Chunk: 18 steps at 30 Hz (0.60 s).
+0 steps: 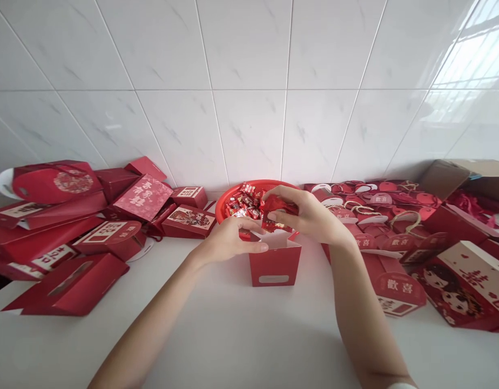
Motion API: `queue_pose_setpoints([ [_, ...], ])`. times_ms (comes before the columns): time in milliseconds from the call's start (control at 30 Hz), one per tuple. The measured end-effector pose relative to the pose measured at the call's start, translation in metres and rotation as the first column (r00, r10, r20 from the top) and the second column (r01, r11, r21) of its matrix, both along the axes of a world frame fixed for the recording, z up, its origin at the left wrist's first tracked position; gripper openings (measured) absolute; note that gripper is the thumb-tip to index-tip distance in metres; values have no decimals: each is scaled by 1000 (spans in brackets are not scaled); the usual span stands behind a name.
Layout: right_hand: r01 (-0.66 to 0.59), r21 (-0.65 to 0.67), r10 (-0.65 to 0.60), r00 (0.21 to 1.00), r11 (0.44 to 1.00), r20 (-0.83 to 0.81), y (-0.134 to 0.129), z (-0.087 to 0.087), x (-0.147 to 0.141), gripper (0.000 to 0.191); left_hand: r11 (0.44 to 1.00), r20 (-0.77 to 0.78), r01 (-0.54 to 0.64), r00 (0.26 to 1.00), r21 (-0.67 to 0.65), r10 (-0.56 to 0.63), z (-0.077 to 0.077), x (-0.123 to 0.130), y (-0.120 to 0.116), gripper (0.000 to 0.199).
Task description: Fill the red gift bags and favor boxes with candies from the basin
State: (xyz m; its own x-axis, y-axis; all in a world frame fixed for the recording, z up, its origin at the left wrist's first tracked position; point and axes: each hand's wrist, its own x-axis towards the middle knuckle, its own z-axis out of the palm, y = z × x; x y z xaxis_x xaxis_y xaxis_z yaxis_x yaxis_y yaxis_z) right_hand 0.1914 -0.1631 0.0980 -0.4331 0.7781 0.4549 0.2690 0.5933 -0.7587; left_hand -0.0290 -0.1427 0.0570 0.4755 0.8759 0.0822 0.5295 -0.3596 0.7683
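An open-topped red paper gift box (275, 266) stands upright on the white table in front of me. My left hand (229, 239) pinches its upper left rim, with the thumb along the front edge. Over the box's opening, my right hand (304, 213) is closed on red-wrapped candy (275, 205); how many pieces it holds is partly hidden by the fingers. Just behind the box sits a round red plastic basket (222, 208) with many wrapped candies (243, 202) in it. The inside bottom of the box cannot be seen.
Red gift boxes (107, 237) are piled on the left. To the right stand rows of closed red boxes (381, 227) with rope handles, a box with cartoon figures (462, 286) and a brown cardboard carton (447, 181). A tiled wall (249, 129) rises behind the table.
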Motion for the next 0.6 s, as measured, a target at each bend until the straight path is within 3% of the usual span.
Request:
queue_pose_setpoints([
  [167, 14, -31, -8, 985, 999, 174, 5, -3, -1, 18, 997, 54, 75, 996, -24, -73, -2, 0, 3, 43],
  [367, -38, -13, 40, 975, 999, 221, 4, -1, 0, 9, 993, 64, 109, 992, -51, -106, 3, 1, 1, 35],
  [600, 41, 26, -47, 948, 999, 316, 2, -2, -2, 15, 993, 64, 88, 995, -84, -83, 1, 0, 1, 39],
])
